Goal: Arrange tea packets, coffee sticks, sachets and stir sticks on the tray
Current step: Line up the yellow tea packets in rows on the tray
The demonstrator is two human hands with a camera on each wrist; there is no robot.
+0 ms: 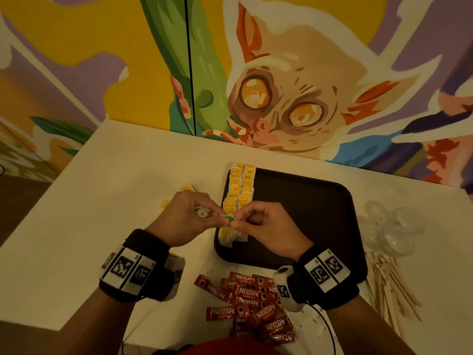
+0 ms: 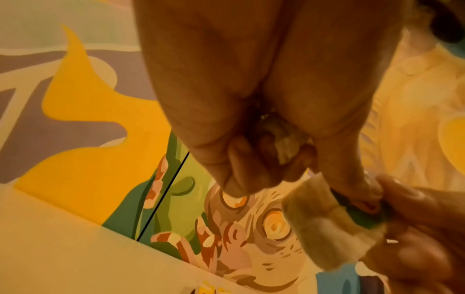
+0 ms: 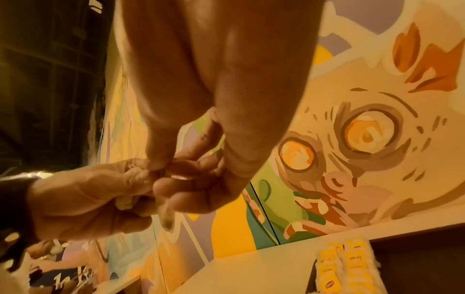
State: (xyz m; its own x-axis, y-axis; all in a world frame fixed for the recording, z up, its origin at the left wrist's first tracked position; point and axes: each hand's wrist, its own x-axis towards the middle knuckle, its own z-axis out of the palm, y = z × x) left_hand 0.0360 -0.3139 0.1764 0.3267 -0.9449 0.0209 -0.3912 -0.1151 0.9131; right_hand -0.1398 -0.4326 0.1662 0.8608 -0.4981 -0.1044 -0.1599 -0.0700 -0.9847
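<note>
Above the tray's left edge, both hands hold one small white sachet with a green end (image 1: 228,218) between them. My left hand (image 1: 217,215) pinches one end and also keeps a crumpled white bundle of sachets (image 1: 202,212) in its palm. My right hand (image 1: 240,221) pinches the other end. In the left wrist view the sachet (image 2: 327,222) stretches from the left hand (image 2: 357,191) to the right fingers (image 2: 415,208). Two columns of yellow tea packets (image 1: 242,185) lie along the left side of the dark tray (image 1: 307,213).
Red coffee sticks (image 1: 250,301) lie heaped on the table in front of the tray. Wooden stir sticks (image 1: 389,285) are piled at the right, with clear plastic cups (image 1: 391,231) behind them. A few loose yellow packets (image 1: 188,188) lie left of the tray. A painted wall stands behind.
</note>
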